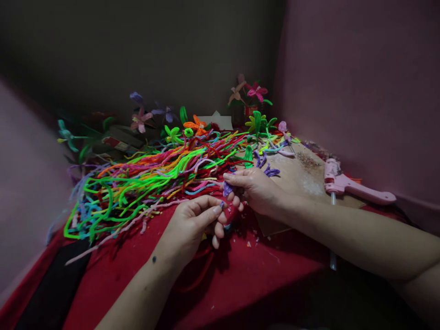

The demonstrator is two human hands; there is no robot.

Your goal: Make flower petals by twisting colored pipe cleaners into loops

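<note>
Over the front part of the red cloth, my two hands meet at a small purple pipe cleaner piece. My right hand pinches its upper part between thumb and fingers. Just below, my left hand has thumb and forefinger closed on the lower end, where a bit of purple shows at the tips. The fingers partly cover the piece, so its full shape is hidden. Behind my right hand lie purple pipe cleaner loops and a green pipe cleaner leaf.
A large heap of coloured pipe cleaners spreads to the left. On cardboard at right rests a pink glue gun with a clear glue stick. Pipe cleaner flowers, including an orange one, stand at the back. The red cloth carries small scraps.
</note>
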